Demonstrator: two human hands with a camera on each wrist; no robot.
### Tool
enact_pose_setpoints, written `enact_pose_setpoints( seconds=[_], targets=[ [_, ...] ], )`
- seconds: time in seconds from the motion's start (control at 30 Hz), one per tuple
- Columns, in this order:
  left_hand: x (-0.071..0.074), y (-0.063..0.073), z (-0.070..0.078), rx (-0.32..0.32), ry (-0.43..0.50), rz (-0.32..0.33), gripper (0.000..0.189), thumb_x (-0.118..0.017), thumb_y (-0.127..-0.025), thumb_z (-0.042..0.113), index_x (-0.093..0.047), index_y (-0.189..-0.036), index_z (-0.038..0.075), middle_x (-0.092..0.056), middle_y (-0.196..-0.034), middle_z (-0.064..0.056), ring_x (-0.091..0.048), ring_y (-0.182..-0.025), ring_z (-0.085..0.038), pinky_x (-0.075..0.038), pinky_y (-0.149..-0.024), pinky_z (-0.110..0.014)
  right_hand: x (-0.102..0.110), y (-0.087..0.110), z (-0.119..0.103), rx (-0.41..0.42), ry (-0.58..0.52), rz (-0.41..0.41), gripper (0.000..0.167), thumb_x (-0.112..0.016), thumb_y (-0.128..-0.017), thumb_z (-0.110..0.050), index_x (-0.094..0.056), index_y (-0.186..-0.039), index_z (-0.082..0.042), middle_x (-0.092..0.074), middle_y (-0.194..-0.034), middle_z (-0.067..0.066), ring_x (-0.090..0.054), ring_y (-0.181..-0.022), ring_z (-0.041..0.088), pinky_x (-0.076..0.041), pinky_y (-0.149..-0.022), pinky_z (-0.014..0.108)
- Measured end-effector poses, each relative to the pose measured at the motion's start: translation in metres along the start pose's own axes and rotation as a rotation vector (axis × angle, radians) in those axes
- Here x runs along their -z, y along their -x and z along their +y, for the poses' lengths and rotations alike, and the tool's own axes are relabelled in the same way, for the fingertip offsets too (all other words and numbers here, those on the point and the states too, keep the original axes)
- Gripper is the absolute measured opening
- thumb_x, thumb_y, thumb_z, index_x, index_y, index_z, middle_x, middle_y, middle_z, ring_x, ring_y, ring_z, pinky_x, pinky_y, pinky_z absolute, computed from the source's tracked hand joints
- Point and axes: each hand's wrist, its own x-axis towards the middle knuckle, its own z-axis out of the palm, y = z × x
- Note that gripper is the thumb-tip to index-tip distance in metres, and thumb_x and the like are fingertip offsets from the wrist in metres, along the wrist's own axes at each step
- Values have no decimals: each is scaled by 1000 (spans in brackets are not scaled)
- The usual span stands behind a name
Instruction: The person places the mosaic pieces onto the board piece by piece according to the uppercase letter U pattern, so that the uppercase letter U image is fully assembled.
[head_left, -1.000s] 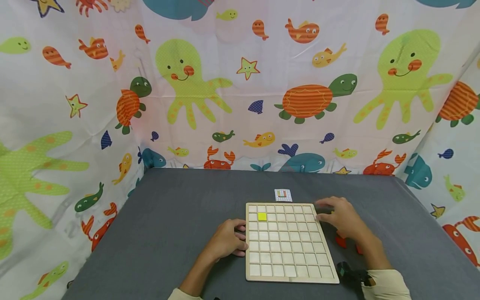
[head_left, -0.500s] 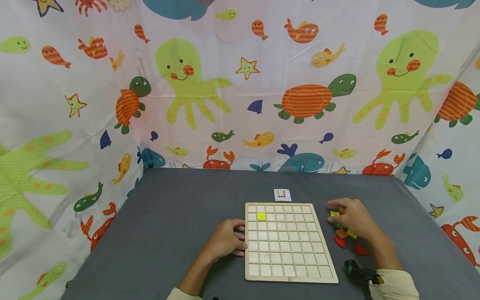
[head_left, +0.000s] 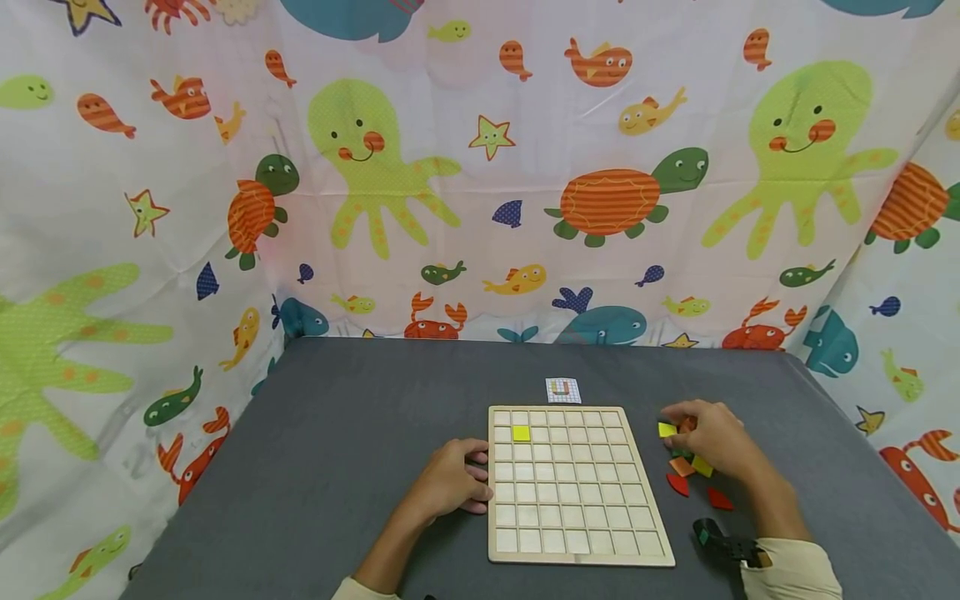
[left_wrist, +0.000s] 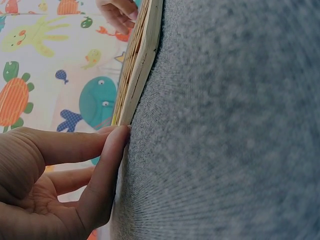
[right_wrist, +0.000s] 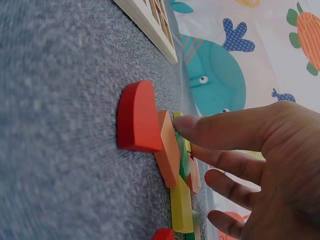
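A pale wooden grid board (head_left: 581,546) lies on the table with a yellow square block (head_left: 521,433) in one cell near its far left corner. My left hand (head_left: 450,477) rests at the board's left edge; in the left wrist view its thumb and a finger touch the board's side. To the right, my right hand (head_left: 708,433) hovers low over a small pile of coloured blocks, fingers loosely bent. Another yellow block (head_left: 667,430) shows between its thumb and forefinger. An orange block (head_left: 682,466), a yellow block (head_left: 702,466) and a red rounded block (right_wrist: 138,117) lie near its palm.
A small card (head_left: 562,390) with a coloured U shape on a grid lies just beyond the board. A second red block (head_left: 720,498) sits near the right wrist. The grey table (head_left: 360,417) is backed by a sea-animal curtain (head_left: 480,192).
My right hand has moved right from the board's right edge to the pile, uncovering several blocks. The left hand stays at the board's edge. The head view has shifted slightly.
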Motion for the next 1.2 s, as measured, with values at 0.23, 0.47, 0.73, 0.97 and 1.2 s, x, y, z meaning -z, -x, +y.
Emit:
enact_pose_setpoints(
  seconds=[0.23, 0.47, 0.73, 0.97, 1.2],
  targets=[
    [1, 0, 0, -7, 0, -8, 71, -76, -79, -18, -55, -146, -10, -61, -126, -20, -70, -99, -26, -68, -62, -38, 0, 0, -4, 17, -5, -15, 39, -80, -90, -9, -73, -127, 2, -70, -114, 18, -60, -102, 35, -55, -86, 58],
    [1, 0, 0, 0, -4, -5, 70, -76, -79, -18, -55, -146, -9, -61, -127, -20, -69, -100, -26, -68, -63, -38, -2, -2, -5, 40, 2, -12, 39, -79, -89, -4, -72, -127, 3, -71, -113, 19, -62, -102, 35, -57, -88, 61],
    [1, 1, 0, 13, -8, -9, 70, -77, -80, -18, -55, -146, -8, -61, -126, -20, -69, -100, -26, -68, -63, -38, -4, -2, -3, 28, 22, -14, 34, -81, -92, -13, -75, -122, 3, -70, -113, 21, -61, -100, 35, -57, -86, 58],
    [1, 1, 2, 9, -5, -7, 70, -77, -80, -18, -55, -146, -8, -61, -126, -19, -69, -100, -26, -68, -63, -38, -4, -3, -1, 52, 36, -8, 31, -82, -91, -14, -78, -118, 2, -72, -111, 19, -61, -99, 33, -56, -85, 56],
    [1, 1, 1, 6, -7, -7, 70, -77, -80, -18, -56, -146, -8, -61, -126, -20, -69, -100, -26, -68, -63, -38, -2, -2, -2, 59, 38, -22, 28, -81, -92, -15, -79, -116, 1, -71, -106, 14, -60, -94, 27, -53, -77, 40]
  ],
)
